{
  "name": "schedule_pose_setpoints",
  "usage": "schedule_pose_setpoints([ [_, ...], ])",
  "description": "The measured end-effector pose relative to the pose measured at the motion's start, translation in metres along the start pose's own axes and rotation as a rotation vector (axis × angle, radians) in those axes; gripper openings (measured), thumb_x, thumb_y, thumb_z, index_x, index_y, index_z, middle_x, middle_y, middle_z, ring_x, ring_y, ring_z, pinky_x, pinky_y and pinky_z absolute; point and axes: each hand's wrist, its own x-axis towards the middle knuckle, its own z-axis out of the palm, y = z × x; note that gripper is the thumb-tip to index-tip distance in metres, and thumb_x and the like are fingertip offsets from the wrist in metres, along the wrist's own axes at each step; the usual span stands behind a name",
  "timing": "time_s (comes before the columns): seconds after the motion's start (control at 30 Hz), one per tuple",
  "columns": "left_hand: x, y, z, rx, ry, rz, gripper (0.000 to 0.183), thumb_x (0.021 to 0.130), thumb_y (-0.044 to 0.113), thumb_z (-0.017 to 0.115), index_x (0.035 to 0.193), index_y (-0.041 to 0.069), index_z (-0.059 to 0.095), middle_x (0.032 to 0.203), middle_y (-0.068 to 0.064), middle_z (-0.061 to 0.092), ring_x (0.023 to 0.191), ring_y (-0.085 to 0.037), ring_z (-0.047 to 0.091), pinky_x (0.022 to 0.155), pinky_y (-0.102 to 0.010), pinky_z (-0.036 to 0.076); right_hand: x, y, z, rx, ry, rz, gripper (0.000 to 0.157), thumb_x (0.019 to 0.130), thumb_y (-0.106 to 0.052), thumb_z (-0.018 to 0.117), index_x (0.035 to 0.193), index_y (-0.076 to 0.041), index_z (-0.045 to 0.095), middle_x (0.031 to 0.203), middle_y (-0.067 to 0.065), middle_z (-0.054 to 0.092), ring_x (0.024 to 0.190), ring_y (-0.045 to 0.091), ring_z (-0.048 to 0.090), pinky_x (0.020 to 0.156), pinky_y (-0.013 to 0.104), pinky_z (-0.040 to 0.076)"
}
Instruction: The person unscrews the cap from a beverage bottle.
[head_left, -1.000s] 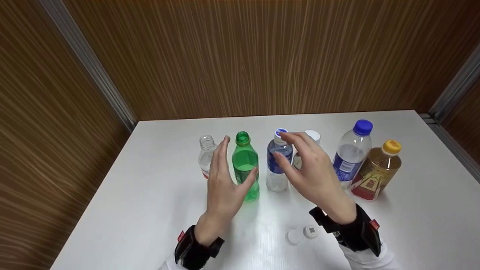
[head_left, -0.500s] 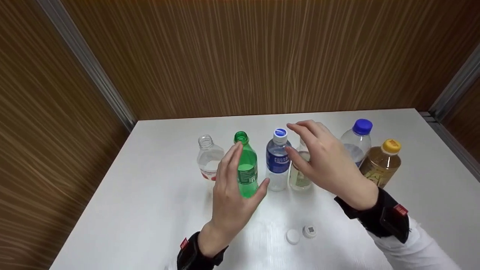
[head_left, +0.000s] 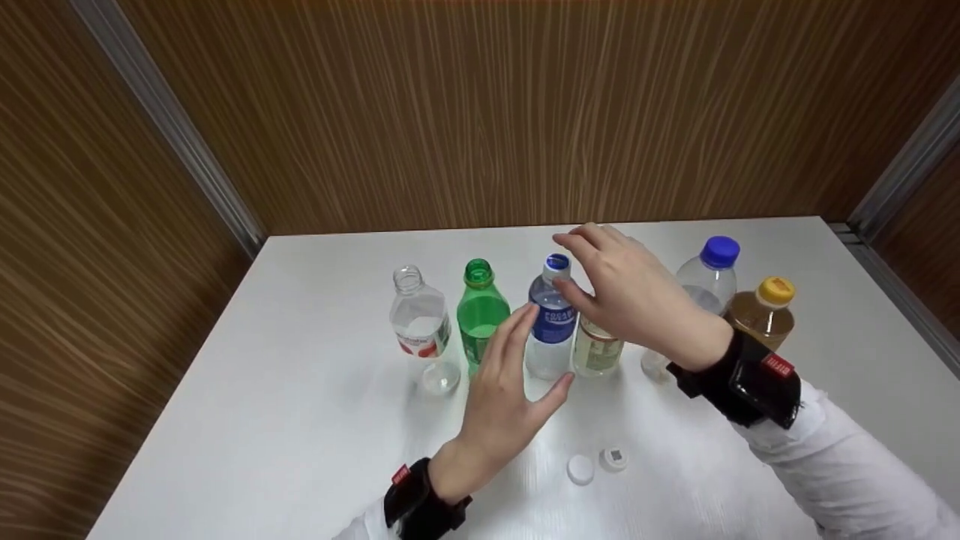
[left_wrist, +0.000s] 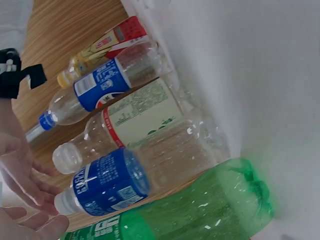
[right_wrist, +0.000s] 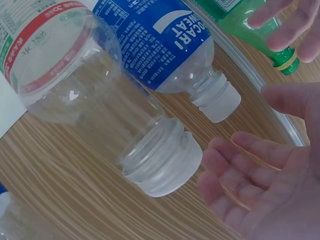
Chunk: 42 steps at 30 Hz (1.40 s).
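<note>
A clear bottle with a blue Pocari Sweat label [head_left: 553, 326] stands upright near the middle of the table, white cap [right_wrist: 220, 102] on. My right hand [head_left: 637, 292] is just right of that cap, thumb and fingers spread apart around its side, holding nothing. In the right wrist view, a gap shows between fingers and cap. My left hand [head_left: 499, 409] hovers lower in front of this bottle and the green bottle [head_left: 480, 311], fingers straight and thumb out. Behind my right hand, a wide-capped bottle with a pale label [head_left: 598, 351] is partly hidden.
An uncapped clear bottle [head_left: 420, 322] stands at the left, beside the uncapped green one. To the right are a blue-capped bottle [head_left: 709, 281] and a yellow-capped brown bottle [head_left: 765, 315]. Two white caps, one plain [head_left: 580, 470] and one marked [head_left: 613, 458], lie in front.
My left hand has moved right, from before the green bottle toward the Pocari Sweat bottle. My right hand went right and up, then slightly back left near the cap. Bottles stay standing.
</note>
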Motion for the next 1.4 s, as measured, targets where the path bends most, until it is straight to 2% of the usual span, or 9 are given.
schedule_pose_setpoints([
  [0.1,0.002,-0.001,0.004,-0.012,-0.023,-0.029,0.08,0.087,0.024,0.086,0.153,0.001,0.045,0.154,-0.016,0.053,0.144,-0.029,0.054,0.119,-0.042,0.05,0.006,0.0,0.0,-0.033,-0.035,-0.012,0.051,0.1,-0.025,0.07,0.141,0.004,0.06,0.134,0.023,0.067,0.12,0.039,0.067,0.103,0.054,0.059],
  [0.3,0.004,-0.004,0.01,-0.004,-0.037,-0.04,0.079,0.089,0.024,0.085,0.153,-0.001,0.045,0.154,-0.018,0.053,0.143,-0.03,0.055,0.119,-0.042,0.05,0.012,-0.002,0.002,-0.084,-0.081,-0.026,0.049,0.1,-0.024,0.071,0.139,0.005,0.062,0.129,0.023,0.07,0.119,0.039,0.069,0.103,0.056,0.058],
  [0.7,0.001,-0.006,0.013,-0.011,-0.059,-0.065,0.079,0.089,0.024,0.085,0.152,-0.001,0.046,0.152,-0.017,0.054,0.143,-0.031,0.055,0.119,-0.044,0.049,0.012,-0.004,0.014,-0.135,-0.01,-0.075,0.037,0.095,-0.018,0.076,0.124,0.004,0.07,0.111,0.02,0.076,0.103,0.037,0.072,0.082,0.051,0.058],
  [1.03,0.0,-0.007,0.014,-0.03,-0.073,-0.07,0.081,0.089,0.024,0.084,0.154,-0.001,0.043,0.155,-0.019,0.051,0.145,-0.031,0.053,0.12,-0.043,0.049,0.001,-0.008,0.011,-0.068,0.018,-0.052,0.032,0.095,-0.02,0.078,0.118,0.001,0.072,0.107,0.015,0.077,0.099,0.033,0.071,0.079,0.047,0.055],
  [1.23,-0.001,-0.006,0.015,-0.04,-0.062,-0.066,0.083,0.089,0.022,0.085,0.156,-0.002,0.041,0.157,-0.019,0.049,0.146,-0.03,0.052,0.121,-0.043,0.048,-0.013,-0.012,0.006,-0.037,0.061,-0.055,0.034,0.095,-0.023,0.079,0.118,0.0,0.071,0.108,0.014,0.077,0.1,0.031,0.07,0.079,0.045,0.054],
  [1.4,-0.003,-0.003,0.014,-0.054,-0.065,-0.074,0.085,0.087,0.021,0.086,0.156,-0.001,0.04,0.156,-0.018,0.05,0.146,-0.03,0.052,0.121,-0.042,0.048,-0.028,-0.017,-0.002,0.018,0.079,-0.027,0.035,0.095,-0.026,0.078,0.119,-0.001,0.071,0.107,0.013,0.077,0.1,0.03,0.069,0.084,0.045,0.055],
])
